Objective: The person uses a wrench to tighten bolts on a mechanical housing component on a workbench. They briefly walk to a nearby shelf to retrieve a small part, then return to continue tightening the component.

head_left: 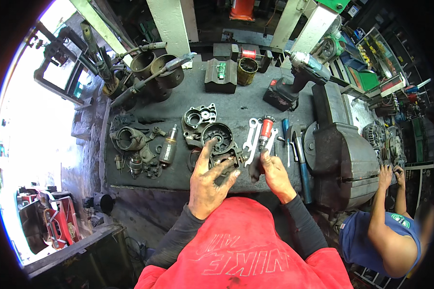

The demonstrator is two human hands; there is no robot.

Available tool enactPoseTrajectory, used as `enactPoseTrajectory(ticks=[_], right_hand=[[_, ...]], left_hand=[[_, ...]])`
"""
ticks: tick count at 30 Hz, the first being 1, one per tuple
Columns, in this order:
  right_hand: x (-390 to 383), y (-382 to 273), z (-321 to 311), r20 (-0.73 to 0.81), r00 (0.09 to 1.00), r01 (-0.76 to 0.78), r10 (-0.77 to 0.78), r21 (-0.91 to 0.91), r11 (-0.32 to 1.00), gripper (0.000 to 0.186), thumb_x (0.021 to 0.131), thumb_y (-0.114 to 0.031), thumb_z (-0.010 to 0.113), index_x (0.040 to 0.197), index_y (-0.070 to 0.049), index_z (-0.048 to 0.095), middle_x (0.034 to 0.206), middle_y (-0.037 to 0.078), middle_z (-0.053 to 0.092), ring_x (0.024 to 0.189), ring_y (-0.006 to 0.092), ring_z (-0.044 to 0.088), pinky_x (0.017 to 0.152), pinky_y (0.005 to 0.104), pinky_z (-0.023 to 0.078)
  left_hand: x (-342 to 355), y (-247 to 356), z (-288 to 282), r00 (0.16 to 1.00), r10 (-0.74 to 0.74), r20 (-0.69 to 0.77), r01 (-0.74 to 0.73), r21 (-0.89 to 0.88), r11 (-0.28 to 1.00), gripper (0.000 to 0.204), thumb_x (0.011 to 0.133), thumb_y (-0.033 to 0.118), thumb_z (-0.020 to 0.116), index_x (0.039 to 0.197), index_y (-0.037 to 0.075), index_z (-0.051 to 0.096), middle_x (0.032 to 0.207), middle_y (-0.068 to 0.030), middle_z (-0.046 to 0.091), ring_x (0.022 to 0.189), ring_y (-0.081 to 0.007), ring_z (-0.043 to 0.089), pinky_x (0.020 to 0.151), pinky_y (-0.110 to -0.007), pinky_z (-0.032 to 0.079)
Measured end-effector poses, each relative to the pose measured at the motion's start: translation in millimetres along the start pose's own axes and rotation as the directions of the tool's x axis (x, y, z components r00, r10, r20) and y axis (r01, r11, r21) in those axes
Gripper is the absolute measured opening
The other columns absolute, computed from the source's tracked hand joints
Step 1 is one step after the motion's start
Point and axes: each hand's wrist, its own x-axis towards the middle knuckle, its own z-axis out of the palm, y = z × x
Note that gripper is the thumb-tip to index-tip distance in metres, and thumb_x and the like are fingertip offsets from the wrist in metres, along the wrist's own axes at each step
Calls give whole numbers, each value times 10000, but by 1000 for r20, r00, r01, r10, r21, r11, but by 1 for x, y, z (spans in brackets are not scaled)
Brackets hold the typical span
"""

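My left hand (208, 185) reaches over a round metal motor housing (218, 136), its fingers apart. The index fingertip touches the inside of the housing, and the other fingers lie by a short shaft (237, 160) at its lower side. My right hand (278, 177) is closed with the thumb up, just below a red-bodied hand driver (265, 129). What its darkened fingers hold, if anything, cannot be made out. Combination wrenches (251, 135) lie beside the driver. A cast gear housing (200, 115) adjoins the round one. Left of them lie an armature (169, 148) and a drive gear (136, 164).
A large bench vise (348, 164) stands at the right, with a blue-handled hammer (305, 178) and screwdriver (286, 130) before it. Farther back are a cordless impact wrench (299, 79), a can (247, 72) and a steel block (220, 84). A co-worker (386, 236) works at far right.
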Motion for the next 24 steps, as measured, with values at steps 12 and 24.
enactPoseTrajectory(ticks=[12,24], right_hand=[[-2,-8,2,75,997,-17,8,116,993,692,1103,-607,458,1014,31,710,830,80,680,725,160,657,646,314,526],[-2,-3,8,20,993,111,-117,197,974,665,1094,-595,509,875,13,668,716,59,589,663,169,609,621,321,502]], left_hand=[[-1,1,-2,1000,2,10,-2,-3,1000,316,834,143,879,1124,32,819,1613,-258,463,1499,-405,461,1207,-455,410],[1,2,-3,1000,29,11,-29,28,999,291,827,124,885,1099,32,836,1606,-252,474,1486,-396,489,1196,-447,422]])
